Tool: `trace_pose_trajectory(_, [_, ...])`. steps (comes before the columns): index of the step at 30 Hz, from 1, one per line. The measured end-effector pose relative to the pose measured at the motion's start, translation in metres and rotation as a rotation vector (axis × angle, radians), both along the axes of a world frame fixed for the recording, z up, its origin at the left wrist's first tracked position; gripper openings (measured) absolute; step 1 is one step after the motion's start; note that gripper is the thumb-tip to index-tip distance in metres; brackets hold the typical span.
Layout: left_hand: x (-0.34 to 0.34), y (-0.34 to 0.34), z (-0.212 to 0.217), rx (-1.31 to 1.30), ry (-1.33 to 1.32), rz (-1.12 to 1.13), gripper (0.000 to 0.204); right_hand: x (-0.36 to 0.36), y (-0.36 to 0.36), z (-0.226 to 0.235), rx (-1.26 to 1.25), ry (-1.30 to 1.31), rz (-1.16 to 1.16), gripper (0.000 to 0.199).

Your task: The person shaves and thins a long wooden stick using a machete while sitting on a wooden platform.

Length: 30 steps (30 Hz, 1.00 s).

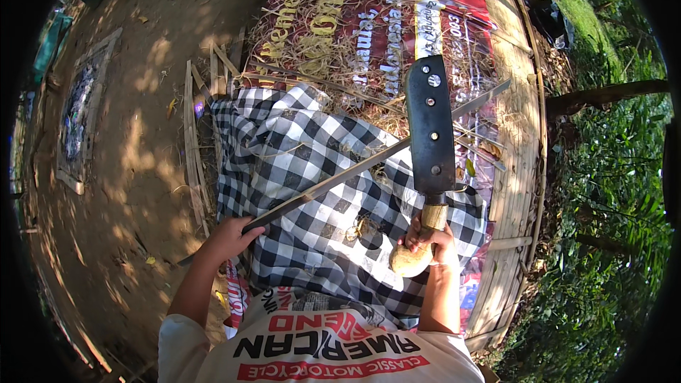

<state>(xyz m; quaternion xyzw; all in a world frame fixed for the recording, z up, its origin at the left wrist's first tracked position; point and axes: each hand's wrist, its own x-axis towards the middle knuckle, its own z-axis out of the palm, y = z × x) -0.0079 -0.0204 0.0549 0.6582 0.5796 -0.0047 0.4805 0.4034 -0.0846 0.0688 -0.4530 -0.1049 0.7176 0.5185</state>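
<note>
My right hand (437,242) is closed round the pale wooden handle of a broad dark cleaver (431,128). Its blade points away from me and has several round metal studs or holes along it. In my left hand (233,238) is a long thin bamboo strip (333,181), gripped near its lower end. From there the strip slants up to the far right, passing behind the blade, and its far tip shows beyond it. A black-and-white checked cloth (305,149) covers my lap below both tools.
A red printed banner (305,0) strewn with curly bamboo shavings (312,57) lies ahead. Loose bamboo slats (193,135) rest at its left, by the dirt floor (149,135). The bamboo platform edge (514,191) runs along the right, with green plants (617,170) beyond.
</note>
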Motion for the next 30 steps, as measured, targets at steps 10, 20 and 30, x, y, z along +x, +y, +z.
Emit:
trace_pose_trajectory(10, [-0.005,-0.006,-0.021,0.206,0.033,-0.015,0.036,0.031,0.042,0.010,-0.015,-0.206,0.033,0.027])
trace_pose_trajectory(20, [-0.001,-0.009,-0.031,0.302,-0.008,0.008,0.038,-0.013,0.016,0.006,-0.095,-0.079,0.226,0.030])
trace_pose_trajectory(30, [-0.006,-0.004,-0.036,0.333,-0.026,-0.043,0.035,-0.013,-0.013,-0.007,-0.200,-0.045,0.286,0.030])
